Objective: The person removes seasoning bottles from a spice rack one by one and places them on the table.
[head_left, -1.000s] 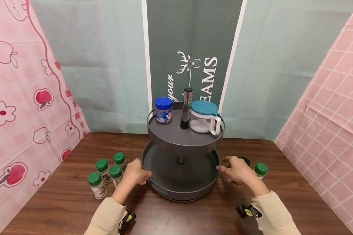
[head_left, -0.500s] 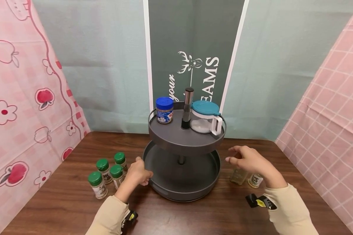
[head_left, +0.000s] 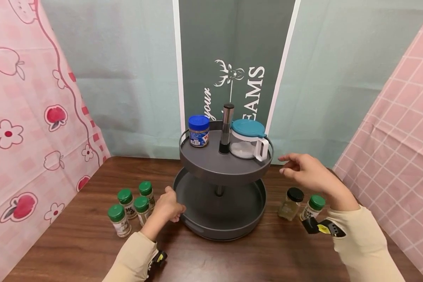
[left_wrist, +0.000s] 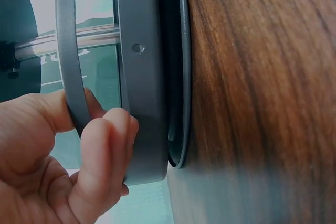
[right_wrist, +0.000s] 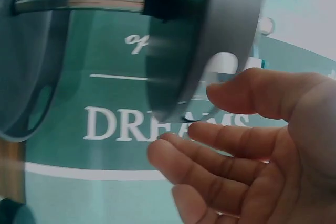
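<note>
Rack (head_left: 227, 176), two-tier, round, dark grey. Stands upright on the bench (head_left: 218, 266), central in the head view, in front of a printed cloth backdrop.

Construction: upper tray (head_left: 208, 159) above a lower tray (head_left: 220, 213), both with raised walls; a shiny post (head_left: 226, 131), black-capped, rises through the middle. Finish matt and smooth. Side cut-outs leave a slim rail (left_wrist: 71, 51) along the rim.

Handling (judged): stiff, moderate in weight, a little slippery on the plain walls, perhaps free to turn on its base. Best taken by the rails on opposite sides of the lower tray; hold level, since the load above makes it top-heavy.

Load, upper tray: blue-lidded jar (head_left: 199, 133), left of the post; clear jug (head_left: 246, 148) with teal lid and white handle, right of it. The jug looks the more fragile; its material cannot be told.

Left hand (head_left: 167, 205): at the lower tray's left side, thumb and fingers pinching the rail.

Right hand (head_left: 311, 172): just beside the upper tray's right rim, apart from it; thumb and bent fingers parted, nothing held.

Also on the bench: four green-lidded shakers (head_left: 121, 228), grouped left of the rack; a black-lidded jar (head_left: 288, 209) and another green-lidded shaker (head_left: 309, 211), near its right side.
</note>
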`<state>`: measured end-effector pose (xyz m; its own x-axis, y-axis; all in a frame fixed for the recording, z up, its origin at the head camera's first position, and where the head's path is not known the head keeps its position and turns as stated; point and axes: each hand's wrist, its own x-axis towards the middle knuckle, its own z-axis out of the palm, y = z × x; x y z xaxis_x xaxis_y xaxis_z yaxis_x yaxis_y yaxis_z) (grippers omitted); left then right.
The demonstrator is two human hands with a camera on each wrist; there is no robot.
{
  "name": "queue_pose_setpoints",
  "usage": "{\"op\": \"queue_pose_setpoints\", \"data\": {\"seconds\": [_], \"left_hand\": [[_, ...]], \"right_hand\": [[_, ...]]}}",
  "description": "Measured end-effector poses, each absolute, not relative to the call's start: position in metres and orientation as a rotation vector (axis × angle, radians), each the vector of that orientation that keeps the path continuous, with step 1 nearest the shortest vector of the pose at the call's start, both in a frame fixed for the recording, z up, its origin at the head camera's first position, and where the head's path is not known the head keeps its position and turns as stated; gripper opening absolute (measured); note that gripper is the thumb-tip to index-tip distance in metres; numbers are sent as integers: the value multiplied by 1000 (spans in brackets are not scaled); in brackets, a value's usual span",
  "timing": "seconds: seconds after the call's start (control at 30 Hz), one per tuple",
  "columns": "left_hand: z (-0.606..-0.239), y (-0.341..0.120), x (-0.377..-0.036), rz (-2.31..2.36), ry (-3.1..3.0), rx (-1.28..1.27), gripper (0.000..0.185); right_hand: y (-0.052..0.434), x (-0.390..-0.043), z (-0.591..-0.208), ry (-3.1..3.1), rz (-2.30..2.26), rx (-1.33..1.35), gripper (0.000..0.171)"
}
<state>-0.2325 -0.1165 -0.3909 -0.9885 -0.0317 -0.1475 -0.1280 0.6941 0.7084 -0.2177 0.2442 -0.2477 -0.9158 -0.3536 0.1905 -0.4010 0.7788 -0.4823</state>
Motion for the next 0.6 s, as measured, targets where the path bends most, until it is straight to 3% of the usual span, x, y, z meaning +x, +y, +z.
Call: {"op": "queue_pose_setpoints", "data": {"seconds": [0.17,0.6], "left_hand": [[-392,-115,-231,1194,2756,-148,58],[-392,-115,-231,1211,2751,-148,66]], "right_hand": [[242,-219,-232,-2788,837,582,34],[218,-226,-211,-2772,752,485,56]]}}
